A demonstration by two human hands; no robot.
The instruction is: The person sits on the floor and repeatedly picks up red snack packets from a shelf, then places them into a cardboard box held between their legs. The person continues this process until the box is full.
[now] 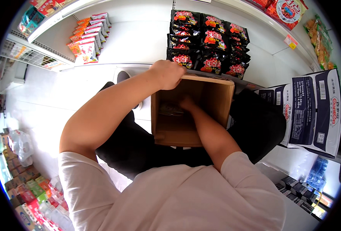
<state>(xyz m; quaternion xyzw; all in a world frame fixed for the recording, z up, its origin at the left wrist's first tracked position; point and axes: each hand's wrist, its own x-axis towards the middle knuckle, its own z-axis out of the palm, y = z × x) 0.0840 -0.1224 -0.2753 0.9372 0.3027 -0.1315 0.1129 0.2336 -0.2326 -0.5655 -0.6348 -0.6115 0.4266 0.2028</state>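
An open cardboard box (232, 101) sits between my knees, with its opening facing up. My left hand (167, 75) is closed over the far left edge of the box. Down inside the box is my right hand (187, 103), close to a small pale greenish packet (171, 109) near the left wall. Shade and the hand's angle hide its fingers, so I cannot tell whether they grip the packet. Just beyond the box, black snack packets (214, 40) with red and yellow print stand in rows on a white shelf (143, 42).
Orange and white snack packets (89, 40) stand on the shelf farther left. Two white and dark blue cartons (314, 111) are stacked to my right. Colourful boxed goods (34, 196) fill the lower left, beside a white plastic bag (20, 144). An upper shelf edge (272, 34) overhangs at the right.
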